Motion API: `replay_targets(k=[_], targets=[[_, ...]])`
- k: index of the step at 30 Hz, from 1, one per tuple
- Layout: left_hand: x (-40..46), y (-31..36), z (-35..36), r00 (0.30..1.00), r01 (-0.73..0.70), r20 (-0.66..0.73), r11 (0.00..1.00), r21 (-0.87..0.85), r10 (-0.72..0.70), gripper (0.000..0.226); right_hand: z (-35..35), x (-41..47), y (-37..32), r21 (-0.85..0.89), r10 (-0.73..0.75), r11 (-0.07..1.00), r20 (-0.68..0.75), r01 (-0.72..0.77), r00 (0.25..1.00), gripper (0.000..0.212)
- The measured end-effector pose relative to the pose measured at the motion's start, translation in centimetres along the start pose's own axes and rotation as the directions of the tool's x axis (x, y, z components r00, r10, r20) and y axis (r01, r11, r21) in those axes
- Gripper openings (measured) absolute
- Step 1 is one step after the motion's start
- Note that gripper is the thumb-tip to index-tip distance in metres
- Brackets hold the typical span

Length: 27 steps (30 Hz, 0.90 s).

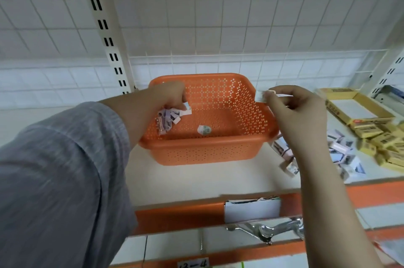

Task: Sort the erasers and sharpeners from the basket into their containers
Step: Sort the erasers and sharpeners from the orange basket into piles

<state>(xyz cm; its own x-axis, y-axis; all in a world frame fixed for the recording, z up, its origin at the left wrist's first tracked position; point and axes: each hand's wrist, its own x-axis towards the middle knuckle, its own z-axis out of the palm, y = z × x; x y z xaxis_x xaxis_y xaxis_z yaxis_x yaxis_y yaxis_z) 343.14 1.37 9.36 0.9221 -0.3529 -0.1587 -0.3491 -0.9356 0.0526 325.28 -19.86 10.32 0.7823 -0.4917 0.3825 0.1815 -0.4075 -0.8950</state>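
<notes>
White wire-grid backing rises behind the shelf [196, 180] where the orange basket [207, 149] sits; my left hand [172, 95] reaches inside it, fingers curled round small white wrapped erasers [169, 118] at its left wall; my right hand [290, 106] pinches one eraser [261, 95] above the right rim; I'd carry that one clear of the rim towards the pale pile [341, 154] beside the yellow box [355, 106]; one roundish piece [204, 129] lies on the basket floor.

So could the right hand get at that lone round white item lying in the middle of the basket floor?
Probably yes. The round item lies alone on the open basket floor with nothing over it, but the right hand already pinches a small white packet above the rim and would need to drop that first.
</notes>
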Motion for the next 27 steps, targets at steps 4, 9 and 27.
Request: replay_targets(k=[4,9,27], targets=[[-0.3,-0.2,0.1,0.997,0.038,-0.063,0.998,-0.046,-0.041,0.021,0.6,-0.6,-0.1,0.009,0.002,1.000,0.018,-0.003,1.000,0.005],[-0.9,-0.4,0.2,0.995,0.043,-0.083,0.997,-0.058,-0.048,0.013,1.3,-1.9,-0.1,-0.011,0.028,1.000,0.005,-0.028,1.000,0.006],[-7.1,4.4,-2.5,0.954,-0.232,-0.279,0.871,-0.434,0.115,0.022,-2.7,-5.8,0.0,0.015,0.121,0.993,-0.172,-0.121,0.978,0.008]])
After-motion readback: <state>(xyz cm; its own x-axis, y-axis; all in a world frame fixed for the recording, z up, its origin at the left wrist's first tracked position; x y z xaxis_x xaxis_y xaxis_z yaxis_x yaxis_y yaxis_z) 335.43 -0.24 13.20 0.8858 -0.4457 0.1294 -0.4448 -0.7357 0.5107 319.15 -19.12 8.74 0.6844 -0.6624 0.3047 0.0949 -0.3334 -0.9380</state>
